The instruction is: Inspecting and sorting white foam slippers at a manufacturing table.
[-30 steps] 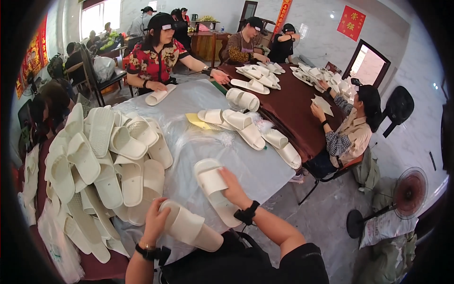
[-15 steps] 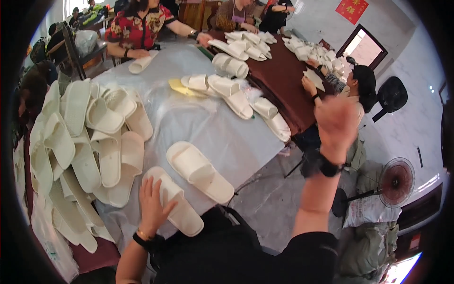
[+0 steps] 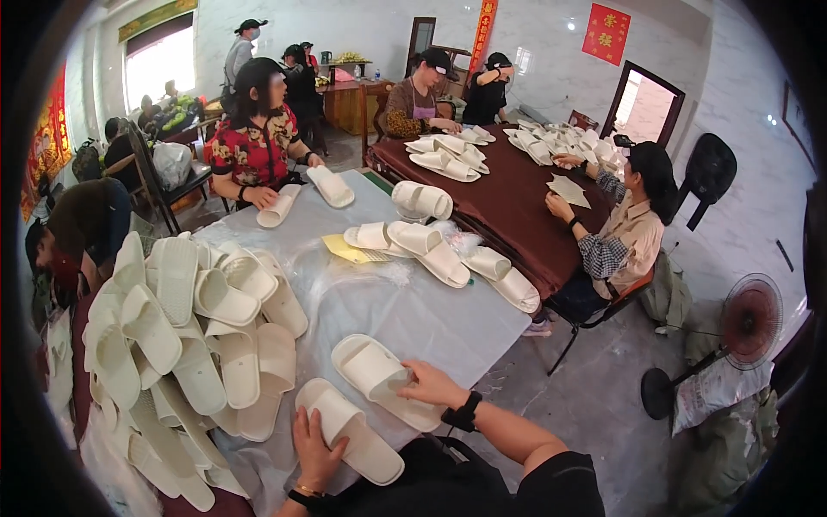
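Observation:
Two cream slippers lie side by side at the near edge of the covered table (image 3: 319, 302). My left hand (image 3: 317, 450) rests against the outer side of the left slipper (image 3: 332, 403), its fingers stretched out and its thumb apart near the strap. On the right slipper (image 3: 366, 358), my right hand (image 3: 435, 385) has its fingers curled at the strap's right side, gripping it there. The hand hides part of that strap. Beside my left hand rises a big heap of cream slippers (image 3: 207, 345), overlapping one another.
More slippers (image 3: 431, 250) lie across the table beside a yellow sheet (image 3: 353, 250). A person in a red floral top (image 3: 258, 151) handles slippers opposite; another person (image 3: 633, 233) sits at the brown table (image 3: 517, 207). A fan (image 3: 749, 323) stands at right.
My right hand has come down from the air onto the right slipper. My left hand stays at the left slipper. The view has tilted up, and the person opposite now has two slippers before them.

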The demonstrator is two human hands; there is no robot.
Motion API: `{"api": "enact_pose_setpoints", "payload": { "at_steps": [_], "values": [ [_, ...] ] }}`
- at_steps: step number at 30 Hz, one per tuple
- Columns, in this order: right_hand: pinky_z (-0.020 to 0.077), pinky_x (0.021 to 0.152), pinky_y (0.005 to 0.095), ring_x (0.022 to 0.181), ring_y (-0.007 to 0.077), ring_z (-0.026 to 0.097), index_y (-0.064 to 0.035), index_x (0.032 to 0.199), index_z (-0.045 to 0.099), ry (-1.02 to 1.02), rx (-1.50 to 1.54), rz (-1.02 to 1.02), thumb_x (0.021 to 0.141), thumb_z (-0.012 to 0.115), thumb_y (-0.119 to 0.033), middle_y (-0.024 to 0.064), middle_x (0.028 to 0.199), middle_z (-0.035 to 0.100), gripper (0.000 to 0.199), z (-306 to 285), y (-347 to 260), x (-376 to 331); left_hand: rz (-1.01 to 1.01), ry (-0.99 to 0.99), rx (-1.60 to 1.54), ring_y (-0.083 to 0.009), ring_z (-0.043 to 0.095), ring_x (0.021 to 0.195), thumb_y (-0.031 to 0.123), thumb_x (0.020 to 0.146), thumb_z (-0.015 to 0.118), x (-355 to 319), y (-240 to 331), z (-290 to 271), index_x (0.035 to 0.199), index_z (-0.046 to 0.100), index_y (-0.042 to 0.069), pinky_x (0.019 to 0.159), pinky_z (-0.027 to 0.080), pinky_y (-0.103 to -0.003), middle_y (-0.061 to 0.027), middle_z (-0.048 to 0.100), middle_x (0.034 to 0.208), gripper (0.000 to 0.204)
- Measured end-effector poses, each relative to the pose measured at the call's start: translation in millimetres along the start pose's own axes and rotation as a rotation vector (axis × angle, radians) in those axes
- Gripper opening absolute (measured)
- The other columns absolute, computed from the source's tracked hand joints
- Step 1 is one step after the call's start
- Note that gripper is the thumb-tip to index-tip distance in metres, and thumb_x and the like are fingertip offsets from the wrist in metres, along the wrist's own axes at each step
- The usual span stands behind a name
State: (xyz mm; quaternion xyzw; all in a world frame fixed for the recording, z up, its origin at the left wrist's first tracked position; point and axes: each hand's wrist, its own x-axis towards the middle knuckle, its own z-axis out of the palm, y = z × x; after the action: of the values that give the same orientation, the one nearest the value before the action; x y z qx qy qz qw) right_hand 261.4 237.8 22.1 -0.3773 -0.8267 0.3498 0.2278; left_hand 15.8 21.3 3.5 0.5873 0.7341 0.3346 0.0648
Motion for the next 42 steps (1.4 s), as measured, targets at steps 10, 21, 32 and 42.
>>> {"api": "enact_pose_setpoints", "payload": {
  "at_steps": [10, 21, 32, 42],
  "values": [
    [0.0496, 0.076, 0.0495, 0.088, 0.0419, 0.064, -0.0060, 0.121, 0.052, -0.019, -0.063, 0.224, 0.089, 0.057, -0.039, 0.0230, 0.095, 0.067, 0.046, 43.2, -18.2, 14.7, 0.041, 0.080, 0.016, -0.0466, 0.039, 0.128, 0.022, 0.074, 0.075, -2.6, -2.6, 6.1, 0.135, 0.043, 0.002, 0.106, 0.032, -0.053, -0.0275, 0.037, 0.143, 0.072],
    [0.0489, 0.075, 0.0525, 0.086, 0.0446, 0.063, -0.0011, 0.103, 0.055, -0.124, -0.204, 0.232, 0.089, 0.057, -0.031, 0.0255, 0.089, 0.066, 0.033, 36.9, -4.7, 26.4, -0.023, 0.077, 0.017, -0.0420, 0.039, 0.130, 0.011, 0.076, 0.062, 3.2, -14.6, 11.2, 0.140, 0.039, 0.002, 0.108, 0.031, -0.050, -0.0243, 0.037, 0.145, 0.068],
    [0.0495, 0.073, 0.0507, 0.084, 0.0437, 0.063, 0.0039, 0.094, 0.058, -0.372, -0.284, 0.112, 0.082, 0.061, -0.026, 0.0265, 0.088, 0.066, 0.032, 15.0, -19.8, 26.5, -0.146, 0.165, 0.051, -0.0401, 0.044, 0.125, 0.010, 0.081, 0.057, 15.4, -26.2, 10.0, 0.142, 0.038, 0.004, 0.103, 0.035, -0.049, -0.0213, 0.044, 0.140, 0.064],
    [0.0518, 0.078, 0.0457, 0.090, 0.0378, 0.065, -0.0039, 0.106, 0.065, -0.611, -0.509, -0.100, 0.079, 0.059, -0.015, 0.0219, 0.096, 0.068, 0.030, -12.9, -5.0, 92.6, -0.149, 0.157, 0.092, -0.0392, 0.045, 0.124, 0.018, 0.079, 0.066, 11.9, -15.7, 6.7, 0.140, 0.038, 0.003, 0.104, 0.034, -0.048, -0.0201, 0.046, 0.138, 0.068]
  ]
}}
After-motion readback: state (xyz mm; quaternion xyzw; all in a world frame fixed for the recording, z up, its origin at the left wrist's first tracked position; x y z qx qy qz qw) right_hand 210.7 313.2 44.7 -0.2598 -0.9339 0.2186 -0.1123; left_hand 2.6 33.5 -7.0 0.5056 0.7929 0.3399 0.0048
